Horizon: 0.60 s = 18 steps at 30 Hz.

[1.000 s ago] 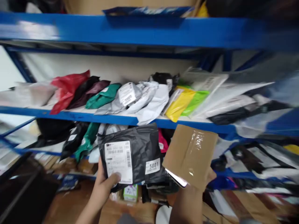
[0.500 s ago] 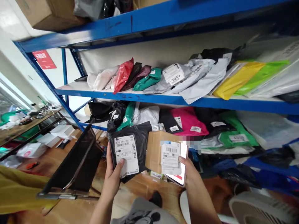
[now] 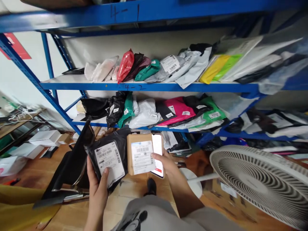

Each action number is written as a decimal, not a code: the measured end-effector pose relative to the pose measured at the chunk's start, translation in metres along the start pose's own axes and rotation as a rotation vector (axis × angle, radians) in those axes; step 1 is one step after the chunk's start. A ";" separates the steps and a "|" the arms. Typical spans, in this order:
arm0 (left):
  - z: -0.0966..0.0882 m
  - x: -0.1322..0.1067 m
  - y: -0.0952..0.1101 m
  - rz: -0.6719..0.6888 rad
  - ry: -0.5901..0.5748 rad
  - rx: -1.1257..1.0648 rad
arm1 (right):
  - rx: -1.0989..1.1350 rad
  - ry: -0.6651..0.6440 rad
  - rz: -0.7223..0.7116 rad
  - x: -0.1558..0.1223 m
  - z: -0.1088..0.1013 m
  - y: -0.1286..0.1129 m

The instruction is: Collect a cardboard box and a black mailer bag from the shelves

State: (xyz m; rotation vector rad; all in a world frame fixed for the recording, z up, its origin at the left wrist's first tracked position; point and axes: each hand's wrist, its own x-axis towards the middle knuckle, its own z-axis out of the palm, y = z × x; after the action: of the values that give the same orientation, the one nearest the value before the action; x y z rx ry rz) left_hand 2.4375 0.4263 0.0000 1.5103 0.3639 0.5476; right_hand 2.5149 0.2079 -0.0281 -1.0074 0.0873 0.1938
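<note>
My left hand [image 3: 97,186] grips a black plastic mailer [image 3: 108,157] with a white barcode label, thumb pressed on the label. Beside it, my right hand [image 3: 168,163] holds a small brown cardboard box [image 3: 139,154] with a white shipping label, together with a phone [image 3: 158,154] tucked behind the box. Both parcels are held side by side at waist height in front of the blue shelving [image 3: 149,86].
The blue shelves carry many coloured mailers: red [image 3: 125,64], teal [image 3: 148,70], yellow [image 3: 213,67], pink [image 3: 178,110]. A white floor fan [image 3: 260,183] stands at the right. A black chair [image 3: 72,166] is at the left, with white boxes [image 3: 45,138] on the wooden floor beyond.
The view has pulled back and tilted down, so the fan now shows at right. The box has been turned label-up and both parcels sit lower and closer together in my hands.
</note>
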 end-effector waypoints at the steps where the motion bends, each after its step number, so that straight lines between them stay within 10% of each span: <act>1: -0.004 -0.001 0.000 0.012 -0.004 0.007 | -0.003 -0.021 -0.011 -0.001 0.004 0.001; 18: -0.062 0.015 -0.044 0.254 0.043 0.258 | -0.059 -0.179 -0.016 -0.017 0.039 0.020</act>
State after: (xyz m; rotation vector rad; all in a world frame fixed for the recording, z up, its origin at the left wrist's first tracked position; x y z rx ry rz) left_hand 2.4211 0.4870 -0.0444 1.8099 0.2848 0.7571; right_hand 2.4940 0.2494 -0.0213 -1.0454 -0.0903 0.2727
